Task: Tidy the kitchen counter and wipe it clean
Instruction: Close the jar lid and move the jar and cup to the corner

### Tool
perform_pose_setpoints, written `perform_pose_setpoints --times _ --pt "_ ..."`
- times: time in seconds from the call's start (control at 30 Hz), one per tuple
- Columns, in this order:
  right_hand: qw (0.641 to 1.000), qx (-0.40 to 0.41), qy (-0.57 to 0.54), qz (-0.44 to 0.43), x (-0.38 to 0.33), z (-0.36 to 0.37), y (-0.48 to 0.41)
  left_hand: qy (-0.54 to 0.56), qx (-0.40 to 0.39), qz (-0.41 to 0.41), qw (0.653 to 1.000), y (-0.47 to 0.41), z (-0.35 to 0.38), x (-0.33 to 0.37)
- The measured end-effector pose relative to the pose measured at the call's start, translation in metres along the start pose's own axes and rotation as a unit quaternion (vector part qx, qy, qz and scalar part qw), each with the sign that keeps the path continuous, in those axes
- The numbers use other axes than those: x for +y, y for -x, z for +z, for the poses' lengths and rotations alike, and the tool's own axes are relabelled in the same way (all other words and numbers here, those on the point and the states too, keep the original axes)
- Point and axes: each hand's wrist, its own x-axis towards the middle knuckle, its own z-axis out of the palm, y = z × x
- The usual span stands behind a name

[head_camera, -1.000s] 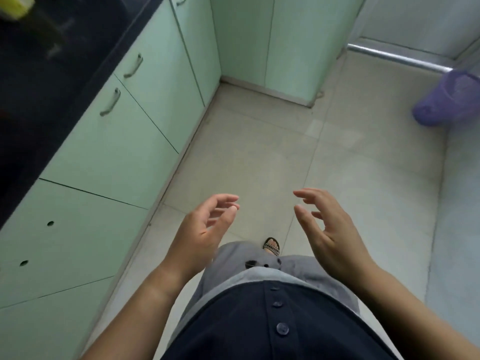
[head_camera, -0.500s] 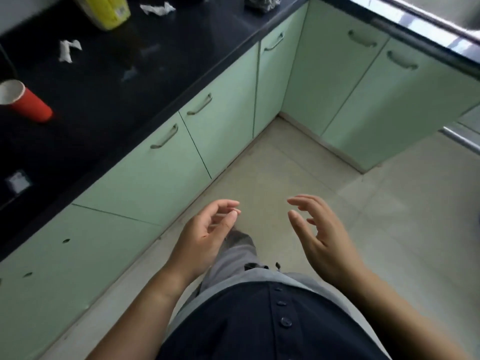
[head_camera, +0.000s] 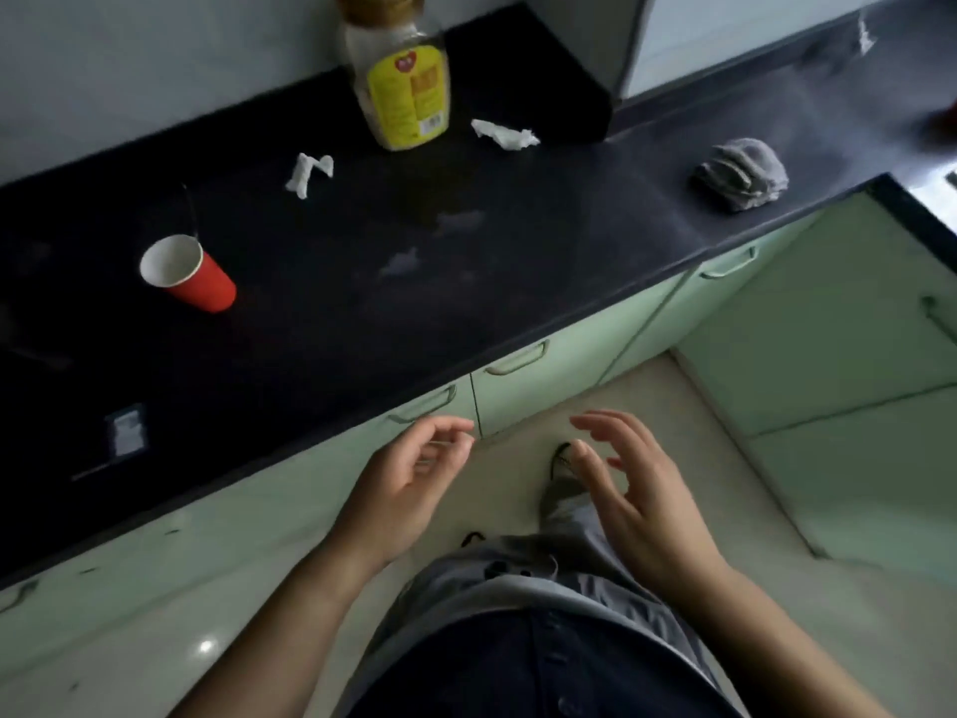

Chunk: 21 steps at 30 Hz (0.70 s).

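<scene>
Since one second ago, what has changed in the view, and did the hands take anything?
The view swung from the floor up to the black counter, bringing in the red cup, bottle and grey cloth. Nothing was grasped: left hand and right hand stay open and empty.

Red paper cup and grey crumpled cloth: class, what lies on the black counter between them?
In the head view, between the red paper cup and the grey crumpled cloth, the black counter shows only pale smudges or reflections.
</scene>
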Motion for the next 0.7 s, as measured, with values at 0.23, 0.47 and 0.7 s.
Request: perform_pose_setpoints --times 0.23,0.47,0.7 --pt "0.991 -0.099 0.000 -0.087 -0.004 -0.033 -0.163 -0.002 0.139 -0.036 0.990 -0.101 -0.026 0.025" --pt "0.955 -0.167 0.047 -0.242 -0.062 -0.042 -0.318 -0.137 0.205 -0.059 0.967 -0.203 -0.097 0.046" --pt "0.913 -0.162 0.119 -0.354 -0.139 -0.020 -0.422 -0.269 0.231 -0.121 0.927 -0.269 -0.145 0.029"
